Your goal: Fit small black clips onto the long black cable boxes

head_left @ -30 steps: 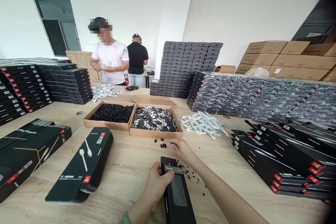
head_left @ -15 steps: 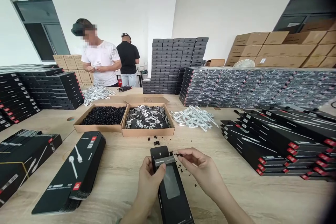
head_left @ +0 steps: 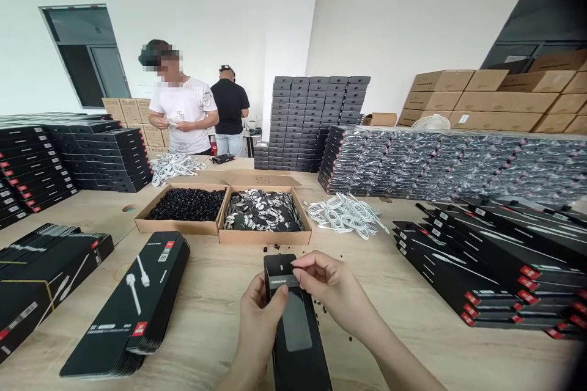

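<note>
My left hand (head_left: 261,325) grips a long black package box (head_left: 296,330) with a grey window, thumb across its front, low over the wooden table (head_left: 220,293). My right hand (head_left: 328,287) is pinched at the box's top end, fingers pressed on the flap; whatever small thing sits in the pinch is hidden. Small black loose parts (head_left: 321,308) lie scattered on the table under and beside that hand.
Two open cardboard trays stand ahead, one of black parts (head_left: 186,204) and one of black-and-white items (head_left: 262,211). White coiled cables (head_left: 343,214) lie to their right. Black flat sleeves (head_left: 132,305) lie left, stacked boxes (head_left: 486,256) right. Two people (head_left: 183,113) stand at the far side.
My right hand came back from the loose parts near the trays to the top of the box and now pinches there. The left hand kept holding the box.
</note>
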